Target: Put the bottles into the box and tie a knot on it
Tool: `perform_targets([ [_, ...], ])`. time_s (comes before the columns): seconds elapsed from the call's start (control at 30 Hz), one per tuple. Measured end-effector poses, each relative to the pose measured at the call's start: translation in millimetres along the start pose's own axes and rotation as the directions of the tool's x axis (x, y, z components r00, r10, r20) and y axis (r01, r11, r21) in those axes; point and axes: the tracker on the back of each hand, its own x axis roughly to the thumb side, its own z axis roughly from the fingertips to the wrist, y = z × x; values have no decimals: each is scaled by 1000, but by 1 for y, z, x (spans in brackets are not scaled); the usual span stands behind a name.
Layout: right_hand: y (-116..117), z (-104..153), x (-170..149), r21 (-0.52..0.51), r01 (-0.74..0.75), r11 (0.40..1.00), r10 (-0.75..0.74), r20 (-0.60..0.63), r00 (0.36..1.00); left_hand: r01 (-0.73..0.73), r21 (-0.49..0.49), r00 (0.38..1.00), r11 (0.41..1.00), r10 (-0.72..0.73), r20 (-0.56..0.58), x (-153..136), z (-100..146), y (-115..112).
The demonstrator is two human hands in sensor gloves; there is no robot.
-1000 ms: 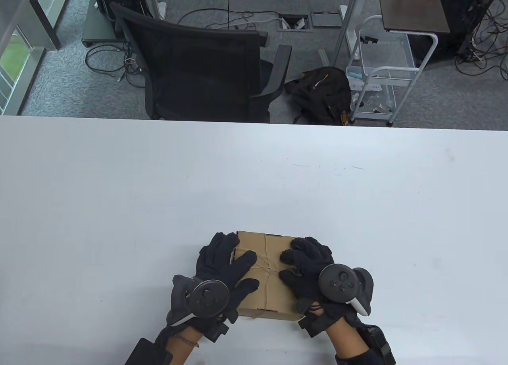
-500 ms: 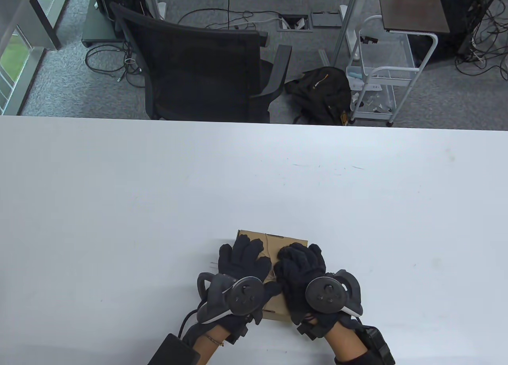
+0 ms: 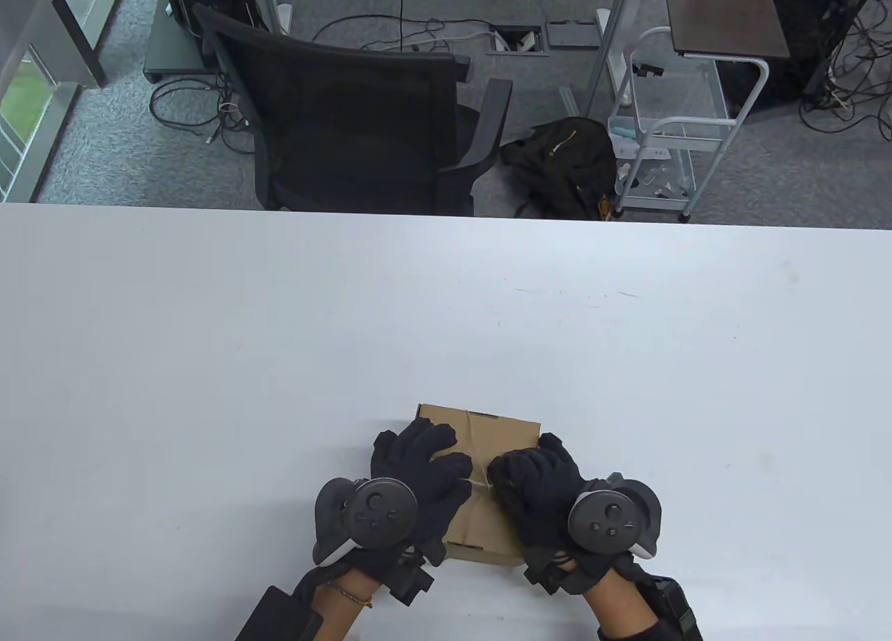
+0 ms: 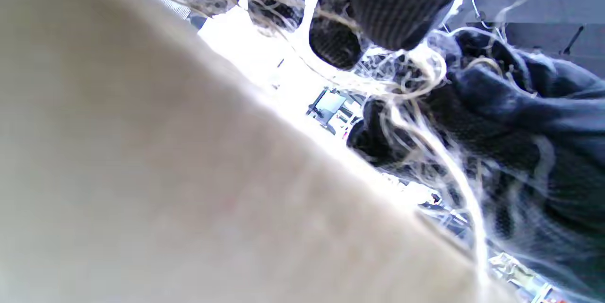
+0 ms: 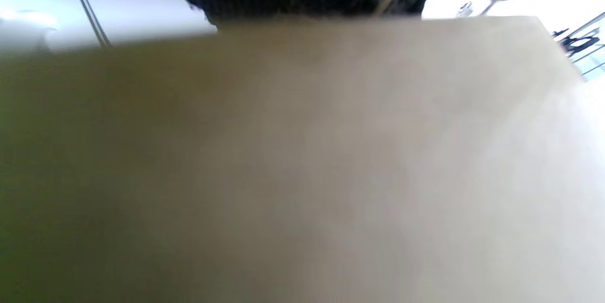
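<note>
A closed brown cardboard box [image 3: 496,433] lies near the table's front edge, with pale twine [image 3: 465,423] wrapped over its lid. No bottles are in sight. My left hand [image 3: 453,470] lies over the left half of the lid, its fingertips pinching twine at the middle. My right hand [image 3: 503,477] is curled over the right half and pinches the other strand. A short taut piece of twine runs between them. In the left wrist view, frayed twine [image 4: 425,76] loops under my fingertips [image 4: 387,5] above the lid [image 4: 165,189]. The right wrist view shows only blurred cardboard [image 5: 302,161].
The white table [image 3: 209,362] spreads wide on all sides of the box. Beyond its far edge stand a black office chair [image 3: 348,111], a black bag [image 3: 557,160] on the floor and a white wire cart [image 3: 669,125].
A second ago my hands lay spread at the lid's sides. They met over the middle, and now they have drawn slightly apart with the twine stretched between them.
</note>
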Motion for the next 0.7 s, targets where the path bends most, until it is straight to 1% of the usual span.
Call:
perform_targets([
  [0.07,-1,1,1,-42,-36,998,36,2,999,-58,-16,998,998,58,14,0,0,-2],
  [0.13,0,1,4,-43,-19,999,21,30,999,-131,-44,991,990,132,14,1,0,-5],
  [0.2,2,1,6,-57,22,998,-19,59,998,-112,-56,994,992,113,7,4,-1,-8],
  [0.27,5,0,7,-17,62,998,-61,61,996,-58,-40,998,997,59,17,7,-1,-9],
  [0.33,4,1,6,-26,4,1000,-3,67,998,-64,-7,998,998,64,4,6,-1,-5],
  [0.4,-1,3,4,-55,11,998,-8,46,999,-88,14,996,996,88,-4,2,0,-1],
  [0.43,-4,3,3,-83,37,996,-33,40,999,-100,21,995,995,100,-5,-1,1,2],
  [0.5,-12,5,0,-124,62,990,-61,11,998,-86,41,996,995,87,-23,-7,2,10],
  [0.57,-22,8,-3,-169,30,985,-32,-8,999,-108,70,993,992,112,-49,-15,4,19],
  [0.63,-33,12,-9,-207,-8,978,-1,-46,999,-144,75,984,987,151,-98,-26,4,28],
  [0.7,-47,17,-17,-267,-48,963,10,-141,990,-127,118,974,985,146,-172,-39,8,39],
])
